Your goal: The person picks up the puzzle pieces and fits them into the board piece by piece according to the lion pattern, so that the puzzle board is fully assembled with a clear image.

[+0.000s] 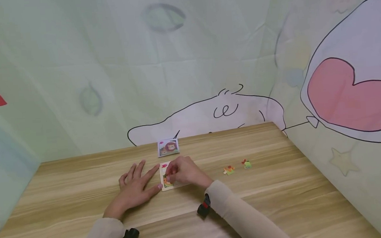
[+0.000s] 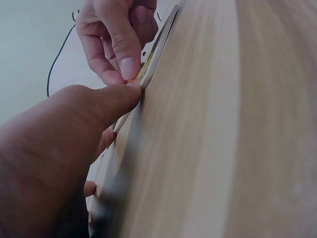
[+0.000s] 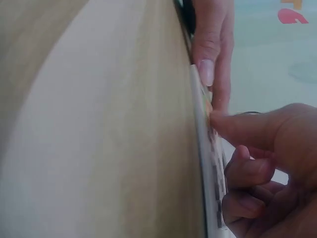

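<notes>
A small white-framed puzzle board point(image 1: 178, 186) lies on the table, partly hidden under my right hand point(image 1: 187, 172). Thumb and index finger of that hand pinch an orange and green puzzle piece point(image 1: 167, 182) at the board's lower left; the other fingers curl in. My left hand point(image 1: 133, 188) lies flat with spread fingers, its index fingertip and thumb at the board's left edge. From the left wrist, the left thumb point(image 2: 119, 99) shows at the board corner, right beside the right fingertips. The right wrist view has the board point(image 3: 202, 144) nearly edge-on.
Two loose clusters of puzzle pieces, one orange point(image 1: 229, 170) and one green and red point(image 1: 246, 164), lie right of the board. Behind it is a picture card point(image 1: 168, 148) with a lion. The wooden table point(image 1: 84, 182) meets a printed cloth backdrop point(image 1: 111, 83) at its far edge.
</notes>
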Demonstrator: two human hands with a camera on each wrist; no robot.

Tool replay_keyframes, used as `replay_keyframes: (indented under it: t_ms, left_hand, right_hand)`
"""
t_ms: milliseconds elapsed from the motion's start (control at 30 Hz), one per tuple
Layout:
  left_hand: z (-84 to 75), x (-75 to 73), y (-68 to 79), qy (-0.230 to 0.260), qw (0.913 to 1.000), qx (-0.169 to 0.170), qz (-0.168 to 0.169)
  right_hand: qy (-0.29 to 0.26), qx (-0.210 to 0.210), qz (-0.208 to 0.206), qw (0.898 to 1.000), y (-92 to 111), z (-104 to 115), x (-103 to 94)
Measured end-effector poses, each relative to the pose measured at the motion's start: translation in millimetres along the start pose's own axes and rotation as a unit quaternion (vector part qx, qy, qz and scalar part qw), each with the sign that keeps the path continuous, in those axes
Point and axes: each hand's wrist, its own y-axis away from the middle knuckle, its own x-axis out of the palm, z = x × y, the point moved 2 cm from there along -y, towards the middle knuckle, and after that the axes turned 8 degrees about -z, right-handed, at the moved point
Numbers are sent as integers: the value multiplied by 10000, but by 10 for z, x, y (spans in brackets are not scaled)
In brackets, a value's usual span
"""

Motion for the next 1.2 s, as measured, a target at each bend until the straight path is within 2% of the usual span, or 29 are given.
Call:
replay_keyframes:
  t_ms: [167,667,1033,1200]
  left_hand:
    - [-3,6,4,-39,10000,-11,-3]
    - [11,-4,1,-7,9999,59,-112]
    - [6,3,-6,-13,10000,18,-36]
    - [6,8,-8,-7,10000,9,-12]
  right_hand:
    - [262,26,29,9996,0,-14,34]
    - [251,94,-74,9996,-8,6,43]
    - [-447,395,-299,9978,11,-38,-63]
    - [-847,614,-216,9943,46,-38,-140]
